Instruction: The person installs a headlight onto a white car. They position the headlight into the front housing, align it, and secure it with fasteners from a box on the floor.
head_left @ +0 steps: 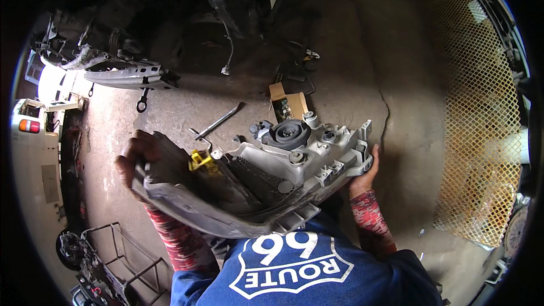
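A car headlight assembly (334, 156) lies across in front of my chest, its grey back housing turned up. A round black cap (290, 134) sits in the middle of the housing, with screw mounts and brackets beside it. My left hand (133, 161) is wrapped round the far left end of the long curved lens edge. At the other end my right hand (366, 177) cups the housing from below and behind, its fingers partly hidden. A yellow clip-like piece (202, 160) shows near the left part of the assembly.
Beyond the headlight, an open cardboard box (294, 105) of small parts and a metal bar tool (221, 120) are on the concrete floor. A stripped vehicle front (130, 76) with a dangling cable stands at upper left. Yellowish mesh (476, 107) runs along the right; a metal frame (124, 249) is lower left.
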Available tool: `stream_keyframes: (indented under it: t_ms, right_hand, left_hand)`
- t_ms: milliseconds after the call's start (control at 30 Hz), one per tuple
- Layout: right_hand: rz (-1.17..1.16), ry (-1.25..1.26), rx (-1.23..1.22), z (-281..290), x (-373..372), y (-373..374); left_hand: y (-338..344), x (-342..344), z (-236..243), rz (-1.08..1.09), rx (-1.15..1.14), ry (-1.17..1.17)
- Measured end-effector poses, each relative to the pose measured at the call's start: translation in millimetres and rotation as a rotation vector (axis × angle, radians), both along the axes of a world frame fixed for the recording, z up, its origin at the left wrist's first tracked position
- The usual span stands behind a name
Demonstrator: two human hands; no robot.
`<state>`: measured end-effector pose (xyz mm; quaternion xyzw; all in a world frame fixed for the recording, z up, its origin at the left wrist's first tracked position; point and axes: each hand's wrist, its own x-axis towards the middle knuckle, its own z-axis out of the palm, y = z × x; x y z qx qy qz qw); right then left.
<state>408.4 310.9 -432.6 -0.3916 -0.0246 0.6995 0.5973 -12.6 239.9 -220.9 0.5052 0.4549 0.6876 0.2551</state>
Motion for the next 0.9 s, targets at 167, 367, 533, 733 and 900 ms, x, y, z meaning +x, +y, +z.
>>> stream_keyframes:
  t_ms: [167, 367, 533, 733, 900]
  right_hand:
    - [-0.004, -0.105, -0.174, -32.3, 7.7, -10.4]
    - [0.174, -0.056, -0.051, -46.7, 35.7, 12.5]
    - [-0.141, -0.654, 0.055, 30.3, 25.2, 32.3]
    - [0.412, -0.779, 0.823, 196.8, -28.7, 18.7]
    - [0.544, -1.184, 0.915, 239.5, -68.1, 21.1]
  left_hand:
    - [15.5, 25.1, 3.1, 0.215, -0.137, -0.194]
    - [61.4, 36.2, 35.9, 0.269, -0.277, 0.648]
    - [93.9, 68.6, 55.3, 0.272, -0.42, 0.509]
    - [124.0, 105.6, 70.8, 0.346, -0.336, 0.628]
    - [138.7, 130.3, 79.3, 0.316, -0.226, 0.691]
